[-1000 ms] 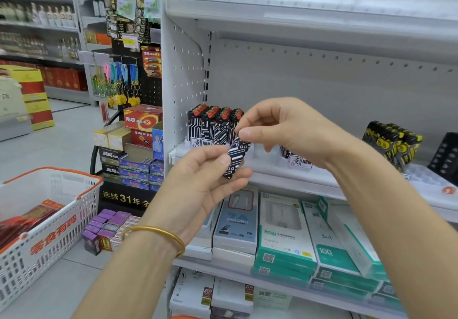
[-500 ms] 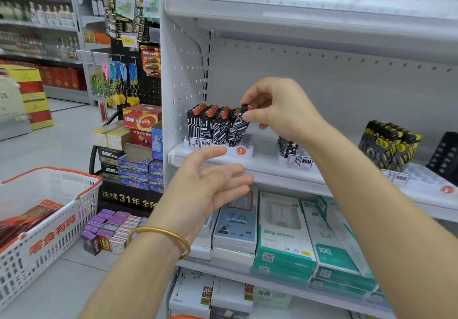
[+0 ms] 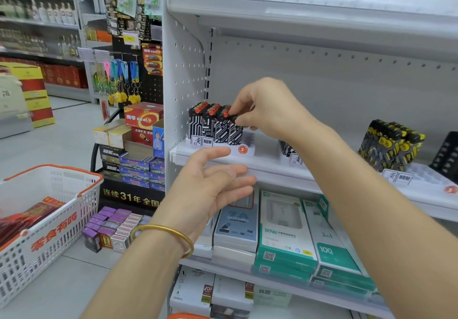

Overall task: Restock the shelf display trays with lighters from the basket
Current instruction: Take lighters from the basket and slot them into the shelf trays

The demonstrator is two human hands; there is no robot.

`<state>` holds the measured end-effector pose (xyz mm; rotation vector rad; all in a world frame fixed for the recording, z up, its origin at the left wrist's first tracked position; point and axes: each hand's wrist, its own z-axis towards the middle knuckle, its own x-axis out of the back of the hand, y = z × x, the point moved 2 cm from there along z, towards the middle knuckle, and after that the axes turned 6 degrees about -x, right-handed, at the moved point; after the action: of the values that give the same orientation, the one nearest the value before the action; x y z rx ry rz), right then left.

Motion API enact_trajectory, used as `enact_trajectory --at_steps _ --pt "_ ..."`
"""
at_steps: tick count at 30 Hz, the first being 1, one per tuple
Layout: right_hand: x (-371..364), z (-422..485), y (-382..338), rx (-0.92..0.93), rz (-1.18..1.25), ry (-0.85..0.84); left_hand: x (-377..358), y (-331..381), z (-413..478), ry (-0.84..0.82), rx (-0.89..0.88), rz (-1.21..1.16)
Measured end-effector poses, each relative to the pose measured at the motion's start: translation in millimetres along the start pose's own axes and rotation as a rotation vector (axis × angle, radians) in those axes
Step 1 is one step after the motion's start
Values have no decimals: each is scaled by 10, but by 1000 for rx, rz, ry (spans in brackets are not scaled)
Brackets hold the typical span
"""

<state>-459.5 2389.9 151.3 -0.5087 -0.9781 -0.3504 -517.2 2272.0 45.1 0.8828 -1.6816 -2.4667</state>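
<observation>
A white display tray (image 3: 244,150) sits at the left end of the middle shelf, holding a row of black-and-white patterned lighters with red tops (image 3: 207,122). My right hand (image 3: 262,106) pinches the top of the rightmost lighter (image 3: 235,132), which stands upright in the tray. My left hand (image 3: 213,182) hovers below the shelf edge, fingers relaxed and holding nothing. A white basket with orange rim (image 3: 47,209) stands at the lower left on the floor, with red packets inside.
Further right on the same shelf stand a second tray with few lighters (image 3: 291,156) and a tray of black-and-yellow lighters (image 3: 389,145). Boxed chargers and cables (image 3: 285,234) fill the shelf below. A battery display rack (image 3: 138,145) stands left of the shelf.
My right hand took the lighter from my left hand, carried it up and set it upright in the tray's row. My left hand let go and stays below the shelf edge.
</observation>
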Motion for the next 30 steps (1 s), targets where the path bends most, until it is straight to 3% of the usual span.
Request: enact_trajectory --at_steps 5,9,14,18,22,24,30 --pt "12 -80 -23 -4 -41 18 8 -9 0 5 -3 5" --pt "215 -408 -17 -36 116 158 -38 -17 -41 -14 0 12" --pt "212 -1338 90 -84 382 135 -247 -232 -203 -246 147 190" --pt "-317 -2079 522 -335 551 -35 -302 -950 -482 -443 455 498" --pt "-1334 -2940 1066 -646 497 -453 -107 -1970 -934 -576 780 823" --pt "-1745 -3351 1313 -788 538 -582 62 -2441 -1134 -584 889 924" --pt "-2234 -4010 1848 -1171 597 -650 577 -3537 -1576 -643 1032 1246"
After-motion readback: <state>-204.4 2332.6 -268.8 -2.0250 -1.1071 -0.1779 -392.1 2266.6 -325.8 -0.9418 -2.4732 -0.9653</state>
